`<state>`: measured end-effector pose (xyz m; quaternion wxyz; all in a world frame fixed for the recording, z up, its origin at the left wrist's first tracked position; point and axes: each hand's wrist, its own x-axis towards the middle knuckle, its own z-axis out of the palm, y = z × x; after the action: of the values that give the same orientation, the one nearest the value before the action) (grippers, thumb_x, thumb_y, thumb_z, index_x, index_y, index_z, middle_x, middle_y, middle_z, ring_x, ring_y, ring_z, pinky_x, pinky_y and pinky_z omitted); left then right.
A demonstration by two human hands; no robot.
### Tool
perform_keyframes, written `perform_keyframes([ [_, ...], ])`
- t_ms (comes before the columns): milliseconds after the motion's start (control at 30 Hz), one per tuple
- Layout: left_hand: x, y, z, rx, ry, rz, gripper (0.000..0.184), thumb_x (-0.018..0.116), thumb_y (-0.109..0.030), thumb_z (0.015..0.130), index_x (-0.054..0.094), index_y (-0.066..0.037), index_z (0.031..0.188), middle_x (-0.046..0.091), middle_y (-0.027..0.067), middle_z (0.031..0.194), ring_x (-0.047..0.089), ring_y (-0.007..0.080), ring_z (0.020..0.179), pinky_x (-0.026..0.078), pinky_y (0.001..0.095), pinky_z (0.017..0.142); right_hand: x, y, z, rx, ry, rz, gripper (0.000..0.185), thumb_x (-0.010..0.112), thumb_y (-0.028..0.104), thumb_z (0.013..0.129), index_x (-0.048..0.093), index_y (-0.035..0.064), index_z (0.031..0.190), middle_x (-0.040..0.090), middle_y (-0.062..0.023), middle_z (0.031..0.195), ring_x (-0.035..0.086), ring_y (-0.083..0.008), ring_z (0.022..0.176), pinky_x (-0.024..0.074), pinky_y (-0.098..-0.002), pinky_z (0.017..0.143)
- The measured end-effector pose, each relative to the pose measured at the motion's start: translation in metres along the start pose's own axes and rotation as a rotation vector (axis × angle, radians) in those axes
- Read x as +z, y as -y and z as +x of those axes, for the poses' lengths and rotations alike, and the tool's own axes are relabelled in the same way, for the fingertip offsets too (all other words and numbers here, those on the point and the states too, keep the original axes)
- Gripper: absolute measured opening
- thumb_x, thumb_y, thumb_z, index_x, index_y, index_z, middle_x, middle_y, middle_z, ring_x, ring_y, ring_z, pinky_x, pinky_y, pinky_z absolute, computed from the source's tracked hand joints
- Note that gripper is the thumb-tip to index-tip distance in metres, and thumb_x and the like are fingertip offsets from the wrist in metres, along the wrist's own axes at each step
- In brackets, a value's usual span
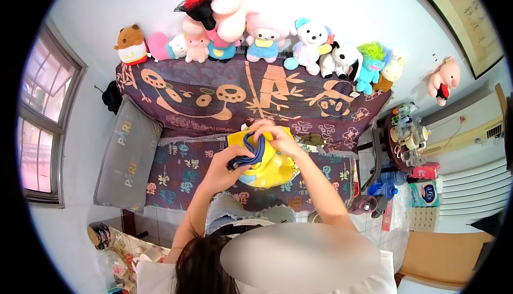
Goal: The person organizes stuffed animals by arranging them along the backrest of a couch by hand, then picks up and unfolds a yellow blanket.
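A bunched yellow cloth with navy-blue edging (pixel 272 171) hangs over the front of the sofa seat, just ahead of my knees. It looks like a garment, though its exact kind is hard to make out. My left hand (pixel 224 170) grips the navy edging on the cloth's left side, fingers curled around it. At the top right, my right hand (pixel 273 135) holds the same cloth near the navy loop, its fingers bent and slightly blurred. Pale print shows on the yellow fabric, and some folds are hidden under my hands.
The sofa seat (pixel 181 173) has a patterned cover, with a grey cushion (pixel 128 152) at its left end. Several plush toys (pixel 264 37) line the backrest. To the right are a round table (pixel 393 149) with cups, a blue bottle (pixel 383 190) and tissue packs (pixel 425 193).
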<state>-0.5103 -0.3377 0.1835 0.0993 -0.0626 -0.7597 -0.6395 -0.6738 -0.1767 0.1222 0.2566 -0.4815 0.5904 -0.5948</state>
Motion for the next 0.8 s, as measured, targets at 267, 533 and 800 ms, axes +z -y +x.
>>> perform_keyframes([
  [267, -0.038, -0.021, -0.013, 0.105, -0.127, 0.087, 0.030, 0.061, 0.016, 0.063, 0.050, -0.003, 0.083, 0.056, 0.0108, 0.091, 0.057, 0.0202, 0.086, 0.044, 0.0275, 0.076, -0.004, -0.002, 0.003, 0.218, 0.476, -0.630, 0.034, 0.069, 0.012, 0.063, 0.063, 0.0043, 0.094, 0.049, -0.0080, 0.109, 0.037, -0.0271, 0.114, 0.0268, -0.0401, 0.099],
  [533, -0.076, -0.055, 0.018, 0.322, -0.208, 0.389, 0.022, 0.051, 0.015, 0.062, 0.053, -0.002, 0.076, 0.052, 0.0112, 0.092, 0.054, 0.0238, 0.078, 0.041, 0.0259, 0.062, -0.064, 0.081, 0.060, -0.075, -0.115, -0.972, 0.025, 0.067, 0.011, 0.062, 0.059, 0.0019, 0.084, 0.058, -0.0122, 0.080, 0.056, -0.0262, 0.070, 0.0461, -0.0317, 0.065],
  [800, -0.116, -0.165, 0.148, 0.809, -0.423, 0.950, 0.023, 0.049, 0.009, 0.063, 0.064, -0.004, 0.076, 0.047, 0.0159, 0.104, 0.050, 0.0331, 0.099, 0.042, 0.0386, 0.086, -0.120, 0.284, 0.112, -0.316, -0.703, -0.859, 0.027, 0.059, 0.002, 0.063, 0.051, 0.0025, 0.089, 0.054, -0.0152, 0.071, 0.051, -0.0289, 0.065, 0.0420, -0.0322, 0.060],
])
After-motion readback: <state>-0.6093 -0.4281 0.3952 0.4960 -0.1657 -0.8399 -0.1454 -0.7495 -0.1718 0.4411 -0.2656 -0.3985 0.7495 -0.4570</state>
